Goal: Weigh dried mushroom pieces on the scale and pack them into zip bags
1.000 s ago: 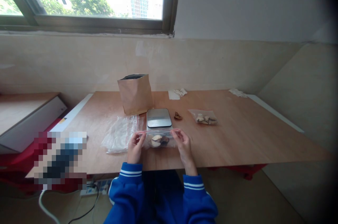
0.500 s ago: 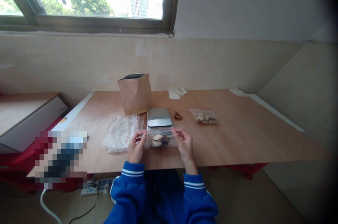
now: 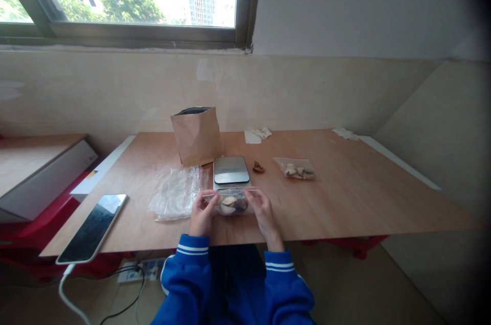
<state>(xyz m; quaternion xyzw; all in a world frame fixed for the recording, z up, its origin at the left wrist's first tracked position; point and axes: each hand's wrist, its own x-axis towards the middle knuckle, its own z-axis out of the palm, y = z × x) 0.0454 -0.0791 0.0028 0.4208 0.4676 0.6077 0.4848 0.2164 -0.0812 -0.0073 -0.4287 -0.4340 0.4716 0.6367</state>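
clear zip bag (image 3: pixel 232 203) of dried slices, held just above the wooden table (image 3: pixel 345 197) and just in front of a kitchen scale (image 3: pixel 231 170) by 2 hands. left hand (image 3: pixel 201 214) pinches the bag's left end, right hand (image 3: pixel 264 212) pinches its right end, both closed narrow on it. behind the scale stands a kraft paper bag (image 3: pixel 197 137), upright. flattened plastic bag (image 3: pixel 175 194) lies left of the hands. right of the scale: loose dried piece (image 3: pixel 259 167), small zip bag (image 3: pixel 294 168) of slices. phone (image 3: pixel 92 228) lies at the table's left edge.
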